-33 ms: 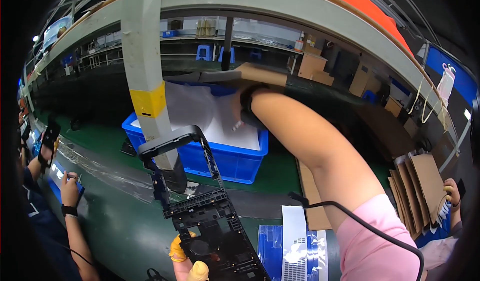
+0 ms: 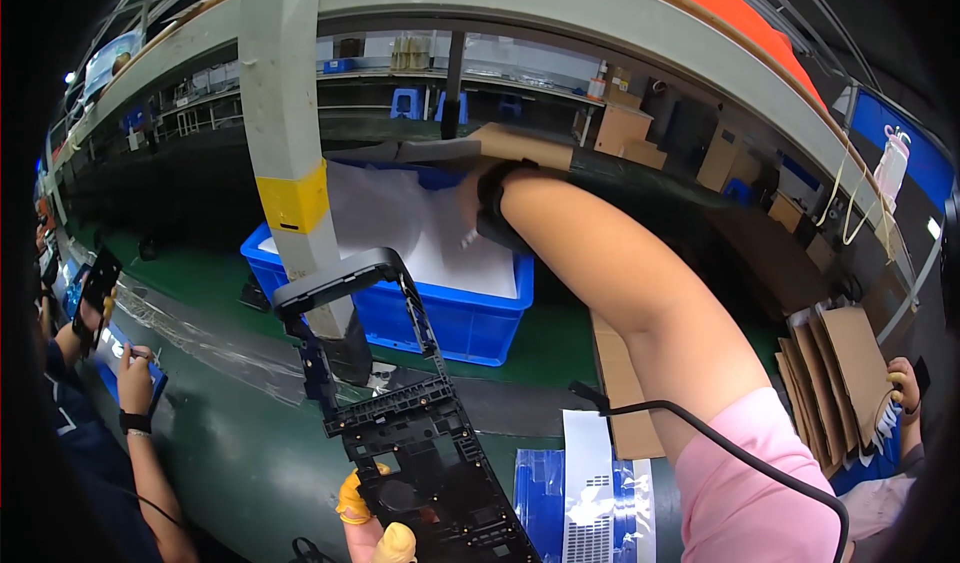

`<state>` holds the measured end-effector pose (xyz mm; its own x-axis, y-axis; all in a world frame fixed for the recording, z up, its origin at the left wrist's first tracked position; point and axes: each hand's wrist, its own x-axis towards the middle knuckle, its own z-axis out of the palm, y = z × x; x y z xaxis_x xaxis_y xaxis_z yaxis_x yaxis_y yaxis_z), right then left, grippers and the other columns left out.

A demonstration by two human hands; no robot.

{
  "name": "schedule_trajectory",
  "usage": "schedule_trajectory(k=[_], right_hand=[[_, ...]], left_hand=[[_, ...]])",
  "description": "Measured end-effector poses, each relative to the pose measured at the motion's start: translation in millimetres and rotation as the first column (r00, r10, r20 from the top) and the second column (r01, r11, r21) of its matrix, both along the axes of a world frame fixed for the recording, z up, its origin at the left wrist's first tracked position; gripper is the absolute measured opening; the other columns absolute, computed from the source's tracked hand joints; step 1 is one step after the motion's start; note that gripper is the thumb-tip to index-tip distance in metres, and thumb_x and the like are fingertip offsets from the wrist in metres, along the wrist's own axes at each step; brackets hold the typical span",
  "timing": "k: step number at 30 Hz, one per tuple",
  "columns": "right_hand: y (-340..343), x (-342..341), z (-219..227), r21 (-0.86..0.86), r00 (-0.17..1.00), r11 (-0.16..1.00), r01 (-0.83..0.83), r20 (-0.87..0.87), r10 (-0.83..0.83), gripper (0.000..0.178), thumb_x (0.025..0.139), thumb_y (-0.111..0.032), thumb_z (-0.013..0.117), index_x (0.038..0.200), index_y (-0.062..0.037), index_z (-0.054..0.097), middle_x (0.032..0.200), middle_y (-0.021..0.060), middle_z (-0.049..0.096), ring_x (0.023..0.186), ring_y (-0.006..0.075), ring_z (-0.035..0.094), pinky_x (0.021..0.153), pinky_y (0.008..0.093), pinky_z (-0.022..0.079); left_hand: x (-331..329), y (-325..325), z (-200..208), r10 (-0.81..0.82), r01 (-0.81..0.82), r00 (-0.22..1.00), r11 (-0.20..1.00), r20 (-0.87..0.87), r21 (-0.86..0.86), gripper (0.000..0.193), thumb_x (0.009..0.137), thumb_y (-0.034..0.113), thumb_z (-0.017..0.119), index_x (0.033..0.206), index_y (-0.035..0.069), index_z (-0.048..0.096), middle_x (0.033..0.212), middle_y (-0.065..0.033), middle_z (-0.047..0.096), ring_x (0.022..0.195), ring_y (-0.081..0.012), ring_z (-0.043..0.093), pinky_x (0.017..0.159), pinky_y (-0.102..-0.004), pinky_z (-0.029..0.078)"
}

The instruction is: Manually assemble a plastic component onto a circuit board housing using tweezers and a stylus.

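My left hand, with yellow finger cots, grips the edge of a black plastic frame at the lower middle. The frame is tilted. Its lower part is a panel with ribs and brass-coloured inserts, and its upper part is an open loop. My right arm reaches forward over a blue plastic bin holding white sheets. My right hand is above or among these sheets, past a black wristband. Its fingers are dim and blurred, so whether it holds a sheet is unclear.
A grey post with a yellow band stands before the bin. A black cable crosses my right arm. Blue film-covered pieces and cardboard lie nearby. Upright cardboard dividers stand right. Co-workers' hands are at left and right.
The view has shifted very slightly, and things sit a little further left. My right hand has moved barely, if at all; my left hand keeps its grip on the black frame.
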<state>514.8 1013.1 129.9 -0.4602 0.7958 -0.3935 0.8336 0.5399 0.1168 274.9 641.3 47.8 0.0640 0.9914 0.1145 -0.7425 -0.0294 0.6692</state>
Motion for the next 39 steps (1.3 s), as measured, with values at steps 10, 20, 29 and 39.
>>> schedule_trajectory(k=[10,20,29,39], right_hand=[[-2,-22,-43,-0.139,0.995,0.986,-0.087,-0.066,0.078,0.039,0.066,-0.036,0.063,0.099,-0.0161,0.066,0.099,0.0061,0.064,0.095,0.0178,0.057,0.078,0.0303,0.043],[-229,14,108,0.212,0.701,0.923,0.322,-0.709,-0.082,0.028,0.087,-0.019,0.048,0.11,-0.0077,0.059,0.067,0.0021,0.057,0.051,0.0068,0.046,0.046,0.0211,0.04],[-451,52,-47,-0.073,-0.124,0.789,0.61,-0.992,0.004,0.025,0.084,-0.006,0.052,0.109,-0.003,0.056,0.072,0.0062,0.058,0.055,0.0079,0.046,0.05,0.0203,0.036],[-496,58,-131,-0.57,-0.976,0.809,0.145,-0.216,0.023,0.045,0.093,-0.034,0.036,0.066,-0.0014,0.051,0.068,0.0139,0.054,0.054,0.018,0.044,0.054,0.0287,0.037]], left_hand=[[-1,3,3,-0.059,0.059,0.998,0.998,0.026,0.004,0.044,0.083,0.005,0.047,0.126,0.005,0.034,0.12,-0.0097,0.043,0.108,-0.0194,0.045,0.094,-0.0332,0.034],[22,3,-3,-0.186,0.191,0.979,0.981,0.079,-0.047,0.038,0.083,0.012,0.05,0.119,0.005,0.038,0.108,-0.0111,0.052,0.095,-0.0221,0.055,0.08,-0.0373,0.048],[64,-3,-54,-0.299,0.275,0.951,0.933,-0.075,-0.23,0.031,0.086,0.012,0.054,0.114,0.006,0.041,0.099,-0.0064,0.056,0.086,-0.0123,0.054,0.074,-0.0271,0.047],[81,-7,-67,-0.357,0.331,0.927,0.923,-0.118,-0.195,0.025,0.088,0.018,0.051,0.109,0.007,0.042,0.098,-0.0059,0.053,0.083,-0.0138,0.056,0.072,-0.0298,0.05]])
